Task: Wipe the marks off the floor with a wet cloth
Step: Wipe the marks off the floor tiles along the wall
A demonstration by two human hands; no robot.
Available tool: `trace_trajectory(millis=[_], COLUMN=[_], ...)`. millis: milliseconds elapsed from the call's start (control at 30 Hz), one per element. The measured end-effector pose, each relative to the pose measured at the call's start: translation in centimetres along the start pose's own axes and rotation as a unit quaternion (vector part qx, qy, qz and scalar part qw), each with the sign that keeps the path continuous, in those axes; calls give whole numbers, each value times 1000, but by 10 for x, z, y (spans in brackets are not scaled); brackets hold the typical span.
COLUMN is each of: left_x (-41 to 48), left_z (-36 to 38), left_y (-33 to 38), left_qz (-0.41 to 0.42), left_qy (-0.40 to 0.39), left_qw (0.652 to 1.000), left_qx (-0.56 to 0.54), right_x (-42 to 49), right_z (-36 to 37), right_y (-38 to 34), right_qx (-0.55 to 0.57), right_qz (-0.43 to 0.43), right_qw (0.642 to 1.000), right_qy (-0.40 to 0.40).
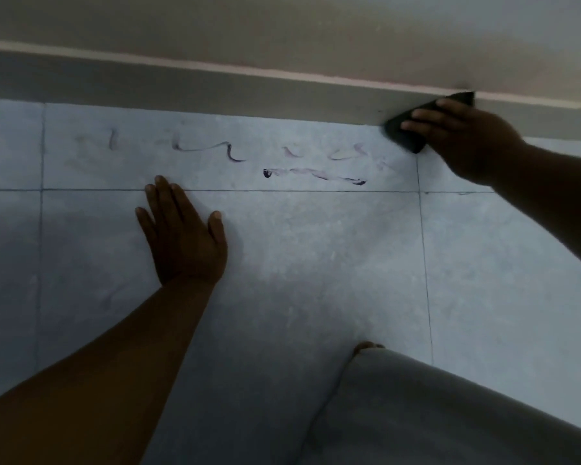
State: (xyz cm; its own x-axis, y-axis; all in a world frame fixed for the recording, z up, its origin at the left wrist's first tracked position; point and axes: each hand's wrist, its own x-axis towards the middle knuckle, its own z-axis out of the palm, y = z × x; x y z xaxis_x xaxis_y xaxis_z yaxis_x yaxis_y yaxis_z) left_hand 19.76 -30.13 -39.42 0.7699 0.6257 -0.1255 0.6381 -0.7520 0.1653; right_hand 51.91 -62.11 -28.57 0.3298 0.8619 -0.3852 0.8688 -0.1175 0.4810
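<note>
Nearest, a grey-clad knee (450,414) is cut off by the lower edge. Beyond it the left hand (182,236) lies spread flat on the tiled floor (316,263), holding nothing. Farther on, dark smeared marks (312,174) trail along the floor's far edge, the leftmost faint. At the skirting (215,92), the right hand (463,139) presses a dark cloth (403,132), fingers together, partly hiding it.
</note>
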Motion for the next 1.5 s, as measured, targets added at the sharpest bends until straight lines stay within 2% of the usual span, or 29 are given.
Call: trace_trajectory(millis=[133, 233, 333, 467, 667, 733, 800, 833, 900, 933, 1000, 1067, 1100, 1167, 1267, 1300, 1367, 1400, 1467, 1500], left_x=[0, 0, 0, 1, 0, 0, 0, 0, 0, 0, 0, 0, 0, 0, 0, 0, 0, 0, 0, 0], left_z=[0, 0, 0, 1, 1, 0, 0, 0, 0, 0, 0, 1, 1, 1, 1, 1, 0, 0, -1, -1], left_y=[-1, -1, -2, 0, -1, 0, 0, 0, -1, -1, -1, -1, 0, 0, 0, 0, 0, 0, 0, 0], left_qz=[1, 3, 1, -2, -1, -1, -1, -1, 0, 1, 0, -1, -2, -3, -3, -2, 0, 0, -2, -2], left_qy=[6, 8, 15, 15, 12, 10, 12, 13, 14, 14, 12, 12, 13, 14, 15, 13, 13, 14, 12, 11], left_qw=[1000, 1000, 1000, 1000, 1000, 1000, 1000, 1000, 1000, 1000, 1000, 1000, 1000, 1000, 1000, 1000, 1000, 1000, 1000, 1000], left_qx=[5, 7, 6, -3, -2, -1, -1, 0, 0, 1, 0, -3, -3, -1, 5, 4, 1, 0, -5, -7], right_x=[79, 94, 50, -17, -19, -11, -2, 2, 11, 15, 29, 47, 57, 73, 89, 92, 89, 80, 58, 47], right_z=[-20, -28, -10, 15, 9, 2, -5, -8, -14, -16, -16, -16, -15, -4, 1, -5, -17, -22, -24, -20], right_y=[-47, -57, -32, 9, -15, -36, -54, -60, -68, -69, -69, -69, -67, -61, -53, -51, -51, -52, -53, -53], right_qx=[36, 31, -3, -4, 62, 112, 153, 180, 246, 280, 390, 510, 548, 581, 570, 532, 479, 510, 490, 433], right_qz=[-36, -36, -31, 24, 61, 116, 206, 267, 408, 481, 606, 656, 659, 666, 678, 683, 669, 681, 694, 692], right_qw=[994, 994, 996, 999, 995, 986, 963, 942, 874, 827, 692, 555, 513, 466, 463, 501, 565, 525, 526, 578], right_qy=[97, 98, 84, 47, 40, 43, 81, 97, 92, 80, 47, 39, 39, 30, 5, 7, -48, -13, 30, -6])
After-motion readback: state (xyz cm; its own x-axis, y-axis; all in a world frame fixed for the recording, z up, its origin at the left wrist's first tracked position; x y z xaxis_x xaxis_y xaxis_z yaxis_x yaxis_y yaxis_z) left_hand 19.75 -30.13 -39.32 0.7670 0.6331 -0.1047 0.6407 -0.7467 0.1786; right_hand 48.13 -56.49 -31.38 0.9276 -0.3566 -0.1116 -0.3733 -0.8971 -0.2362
